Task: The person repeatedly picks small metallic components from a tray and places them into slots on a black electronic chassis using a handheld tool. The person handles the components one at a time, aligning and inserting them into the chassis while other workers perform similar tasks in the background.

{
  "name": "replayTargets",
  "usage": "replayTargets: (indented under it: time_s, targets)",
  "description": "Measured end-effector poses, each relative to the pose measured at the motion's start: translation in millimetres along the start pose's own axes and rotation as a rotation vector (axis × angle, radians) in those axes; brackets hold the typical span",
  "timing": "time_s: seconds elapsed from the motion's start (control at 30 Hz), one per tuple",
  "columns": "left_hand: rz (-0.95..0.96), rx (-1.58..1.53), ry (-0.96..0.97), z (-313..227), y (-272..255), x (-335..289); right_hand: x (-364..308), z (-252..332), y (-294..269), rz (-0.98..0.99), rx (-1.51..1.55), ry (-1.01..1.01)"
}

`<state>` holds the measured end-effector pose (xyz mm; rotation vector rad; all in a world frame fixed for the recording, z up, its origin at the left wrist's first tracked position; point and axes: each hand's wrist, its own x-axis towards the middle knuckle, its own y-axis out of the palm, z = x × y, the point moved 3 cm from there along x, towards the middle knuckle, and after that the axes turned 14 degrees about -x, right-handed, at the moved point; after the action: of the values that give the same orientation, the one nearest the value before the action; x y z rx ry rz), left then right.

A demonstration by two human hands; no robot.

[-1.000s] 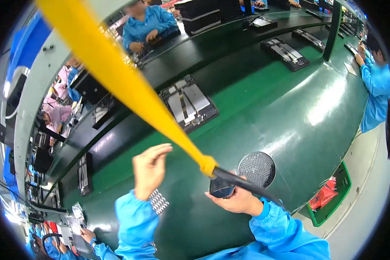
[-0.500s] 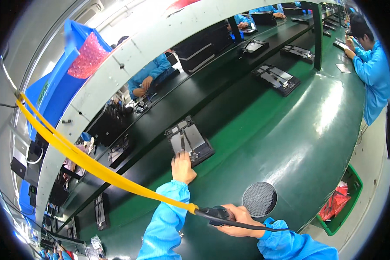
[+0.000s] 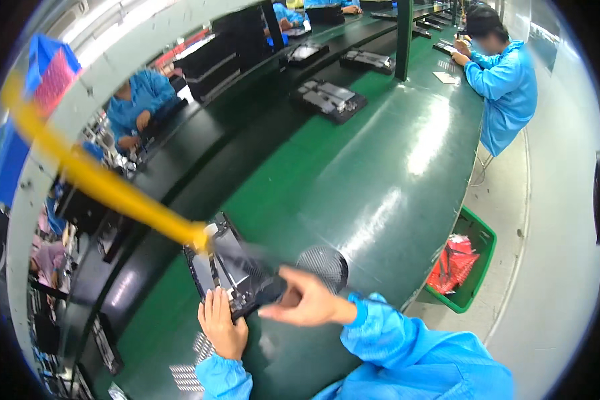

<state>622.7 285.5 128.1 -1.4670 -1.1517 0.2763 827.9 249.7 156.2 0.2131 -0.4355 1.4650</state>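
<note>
Where yellow cord [image 3: 107, 187] obscures the device [image 3: 227, 271], left grip [image 3: 223, 327] lies flat, right [image 3: 307, 301] clasps tool [image 3: 271, 291].

The device frame [image 3: 194, 272] looks plastic, the green tabletop [image 3: 373, 170] glossy.

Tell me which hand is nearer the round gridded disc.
Right. The right hand overlaps the lower edge of the disc in view; the left hand is farther left, at the open device's near edge.
</note>
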Motion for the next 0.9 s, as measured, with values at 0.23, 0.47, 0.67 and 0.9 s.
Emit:
replayTargets:
  time_s: [0.23,0.47,0.67,0.9]
  targets:
    - [0.152,-0.149,0.005,-69,-8,-118,8,9,-60,-0.171,0.161,-0.002]
    - [0.248,-0.418,-0.075,-101,-6,-154,8,-10,-60,-0.266,0.128,-0.022]
    - [0.159,-0.554,0.015,-107,5,-145,17,-22,-48,-0.249,0.076,0.035]
    - [0.133,-0.551,0.091,-108,10,-137,19,-29,-41,-0.227,0.06,0.075]
